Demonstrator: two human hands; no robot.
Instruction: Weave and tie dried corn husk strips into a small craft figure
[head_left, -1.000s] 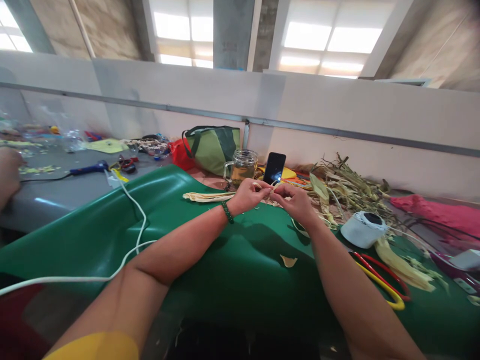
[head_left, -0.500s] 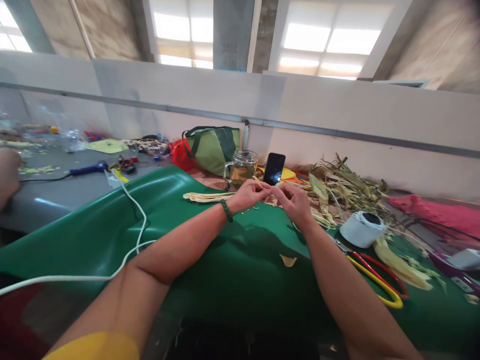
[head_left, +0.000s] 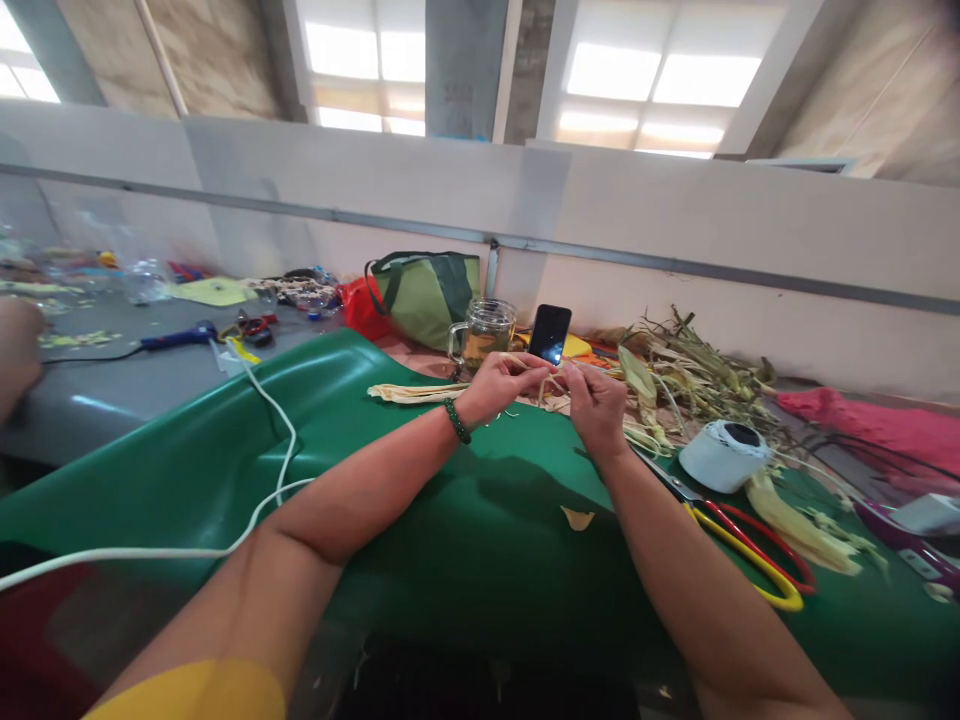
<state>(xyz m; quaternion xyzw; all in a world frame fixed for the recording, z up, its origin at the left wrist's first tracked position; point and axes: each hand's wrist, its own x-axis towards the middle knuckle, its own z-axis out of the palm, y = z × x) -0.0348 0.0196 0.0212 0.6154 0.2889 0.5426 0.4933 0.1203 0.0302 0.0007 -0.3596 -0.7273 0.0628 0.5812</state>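
Observation:
Above the green mat [head_left: 465, 520], my left hand [head_left: 499, 385] is closed in a pinch on a thin, pale strip of dried husk [head_left: 546, 382]. My right hand [head_left: 596, 398] pinches the same strip close beside it, fingertips nearly touching those of the left. The fingers partly hide the strip. A bundle of pale husk strips [head_left: 416, 394] lies flat just left of my left hand. Behind the hands, a black phone [head_left: 550, 332] leans upright, and a glass mug [head_left: 484, 335] with a handle holds amber liquid. A small husk scrap [head_left: 577, 517] rests on the mat below.
Red-and-yellow-handled scissors [head_left: 750, 555] lie by my right forearm, near a white roll [head_left: 724, 457]. Dried stalks and husks [head_left: 697, 370] are heaped behind. A white cable [head_left: 279, 430] crosses the mat at left. Another person's hand [head_left: 19, 345] shows at the far left.
My hands have drawn slightly apart, the right one moving a little to the right, so more of the pale strip shows between them.

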